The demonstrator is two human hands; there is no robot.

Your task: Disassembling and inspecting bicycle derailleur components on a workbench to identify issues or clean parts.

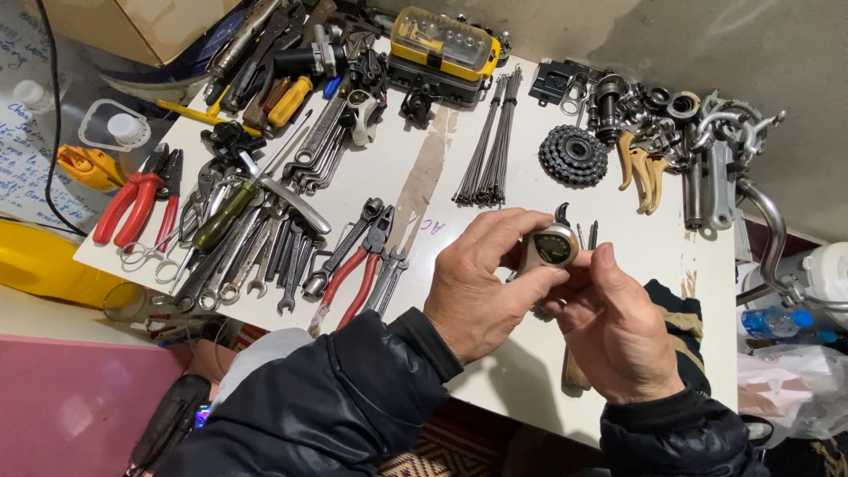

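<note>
Head view: yellow oblong bit case beyond both hands.

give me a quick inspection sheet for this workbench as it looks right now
surface: white table, scuffed, a tape strip down the middle
job's things: small round metal part with a dark face, held over the table
clutter: wrenches, red-handled pliers, bundle of spokes, sprocket cluster, yellow bit case
grippers: left hand and right hand both pinch the round part
cables: black cable at far left
surroundings: cardboard box, water bottle
</note>
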